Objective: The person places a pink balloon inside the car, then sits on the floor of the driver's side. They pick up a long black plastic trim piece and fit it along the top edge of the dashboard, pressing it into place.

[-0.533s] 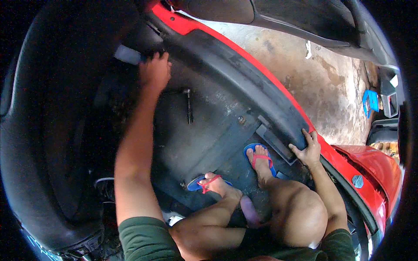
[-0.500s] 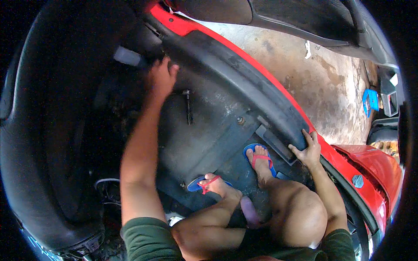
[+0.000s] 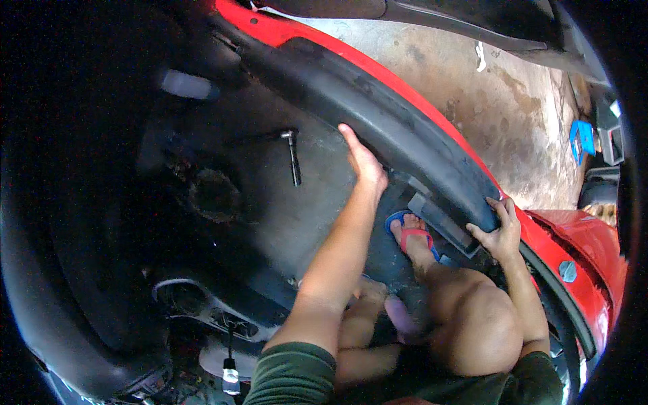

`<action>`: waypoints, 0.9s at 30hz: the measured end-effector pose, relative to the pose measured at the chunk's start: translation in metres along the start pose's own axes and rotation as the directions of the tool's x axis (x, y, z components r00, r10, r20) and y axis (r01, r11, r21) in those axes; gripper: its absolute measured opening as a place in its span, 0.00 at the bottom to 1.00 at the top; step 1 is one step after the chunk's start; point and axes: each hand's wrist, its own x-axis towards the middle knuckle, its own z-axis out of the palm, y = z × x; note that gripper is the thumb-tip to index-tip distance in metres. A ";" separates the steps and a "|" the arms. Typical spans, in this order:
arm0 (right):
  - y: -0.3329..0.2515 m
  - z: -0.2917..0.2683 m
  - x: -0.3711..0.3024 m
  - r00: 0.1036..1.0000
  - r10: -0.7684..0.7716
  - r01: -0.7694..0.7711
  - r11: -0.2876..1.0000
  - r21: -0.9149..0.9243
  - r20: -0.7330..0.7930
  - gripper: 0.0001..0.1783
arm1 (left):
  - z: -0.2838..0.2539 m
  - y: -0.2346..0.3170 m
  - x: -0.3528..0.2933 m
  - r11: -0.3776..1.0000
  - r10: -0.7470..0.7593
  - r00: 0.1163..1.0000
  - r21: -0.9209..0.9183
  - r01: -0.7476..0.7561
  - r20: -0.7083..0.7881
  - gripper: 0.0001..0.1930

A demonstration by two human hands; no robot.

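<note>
A long black door sill trim (image 3: 378,115) runs along the red sill of a car doorway, from the upper left down to the right. My left hand (image 3: 366,162) is at its inner edge around the middle; one digit points forward along the edge, while the other fingers are tucked out of sight. Across the trim's rear end, my right hand (image 3: 501,229) grips with fingers on the outer side and thumb on the inner side. A ratchet wrench (image 3: 291,158) lies on the dark car floor, left of my left hand.
My sandalled foot (image 3: 414,233) rests beside a grey channel-shaped piece (image 3: 442,226). A gear lever (image 3: 231,374) stands at lower left, and a pale block (image 3: 187,84) is at upper left. The open door (image 3: 466,27) hangs beyond the sill. Outside lies a blue object (image 3: 582,140).
My left hand has come back and right from the front of the footwell to the trim's inner edge. My right hand keeps its grip. The view has shifted slightly.
</note>
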 end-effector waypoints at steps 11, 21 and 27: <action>0.006 -0.027 -0.032 0.997 0.013 -0.019 0.997 -0.081 -0.075 0.43 | 0.014 0.006 -0.009 0.628 0.656 0.754 0.581 -0.517 -0.039 0.45; 0.015 0.000 -0.021 0.995 0.096 -0.096 0.994 0.052 0.011 0.45 | 0.076 0.276 0.096 -0.986 0.143 0.606 0.062 0.153 0.783 0.21; 0.024 -0.011 -0.008 0.991 0.136 -0.136 0.989 0.061 -0.005 0.45 | 0.064 0.324 0.093 -0.940 -0.043 0.652 -0.253 0.231 0.757 0.30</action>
